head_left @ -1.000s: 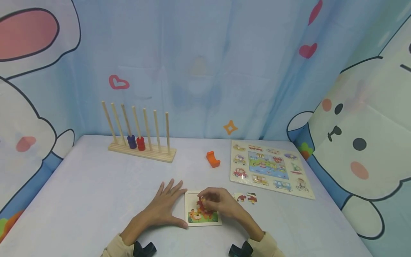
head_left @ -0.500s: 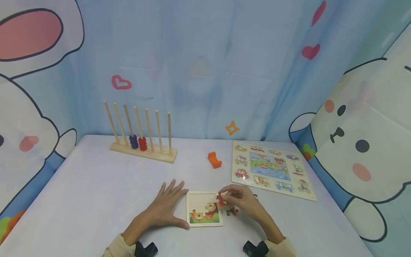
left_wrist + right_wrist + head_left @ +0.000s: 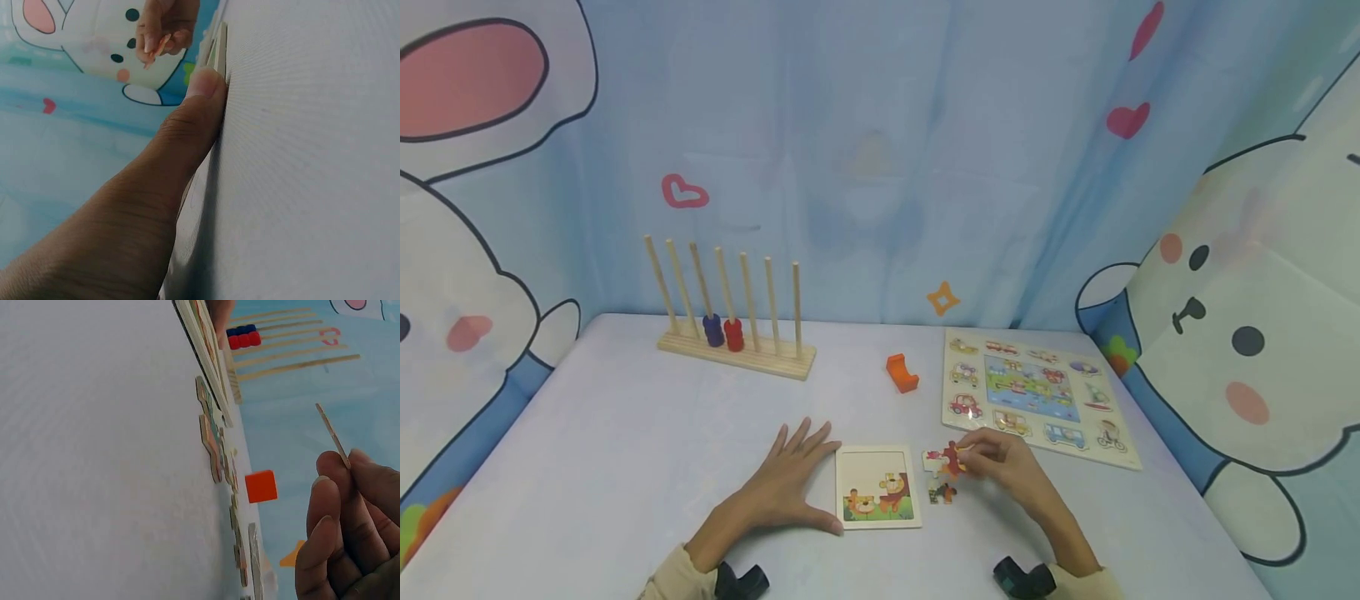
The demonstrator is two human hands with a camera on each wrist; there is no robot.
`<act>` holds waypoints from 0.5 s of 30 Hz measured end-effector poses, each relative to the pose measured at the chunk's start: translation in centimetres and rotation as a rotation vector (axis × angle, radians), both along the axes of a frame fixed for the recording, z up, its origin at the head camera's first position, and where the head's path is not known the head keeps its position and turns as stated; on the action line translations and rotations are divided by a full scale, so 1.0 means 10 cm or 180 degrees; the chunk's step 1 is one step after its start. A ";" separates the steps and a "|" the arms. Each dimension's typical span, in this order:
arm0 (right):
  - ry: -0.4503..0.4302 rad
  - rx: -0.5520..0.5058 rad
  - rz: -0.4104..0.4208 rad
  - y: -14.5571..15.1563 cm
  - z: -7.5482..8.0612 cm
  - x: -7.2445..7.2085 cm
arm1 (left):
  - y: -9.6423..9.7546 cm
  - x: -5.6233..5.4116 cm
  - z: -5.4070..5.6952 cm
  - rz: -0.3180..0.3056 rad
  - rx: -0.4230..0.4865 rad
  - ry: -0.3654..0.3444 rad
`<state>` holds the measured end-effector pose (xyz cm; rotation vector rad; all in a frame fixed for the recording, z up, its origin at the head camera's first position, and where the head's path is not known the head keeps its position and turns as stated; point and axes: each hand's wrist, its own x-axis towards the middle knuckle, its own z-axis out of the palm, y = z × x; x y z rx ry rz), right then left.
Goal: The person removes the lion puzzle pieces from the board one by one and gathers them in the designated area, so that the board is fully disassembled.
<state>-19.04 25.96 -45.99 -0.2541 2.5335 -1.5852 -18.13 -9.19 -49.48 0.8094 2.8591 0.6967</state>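
Observation:
A small square wooden puzzle tray (image 3: 861, 468) lies on the table; cartoon animal pieces (image 3: 880, 498) fill its lower part and its upper part is bare. My left hand (image 3: 786, 487) rests at the tray's left side with spread fingers, the thumb at the lower left corner. In the left wrist view that thumb (image 3: 203, 90) lies against the tray's edge (image 3: 220, 47). To the right of the tray, my right hand (image 3: 1006, 468) pinches a reddish jigsaw piece (image 3: 952, 460) between thumb and fingertips. Seen edge-on in the right wrist view, this thin piece (image 3: 333, 435) is raised above the table.
Loose jigsaw pieces (image 3: 942, 491) lie just right of the tray, partly under the held one. Behind my right hand is a larger vehicle puzzle board (image 3: 1030, 388). An orange block (image 3: 902, 373) and a wooden peg rack (image 3: 737, 357) with blue and red beads stand farther back.
My right hand has lifted the reddish jigsaw piece out of the tray and carried it right, over the loose pieces. The tray's upper part is now uncovered. My left hand has stayed put.

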 end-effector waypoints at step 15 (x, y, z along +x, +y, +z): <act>-0.0291 0.0591 0.0308 0.30 0.02 0.06 | 0.00 0.00 -0.01 0.0006 -0.0029 0.0036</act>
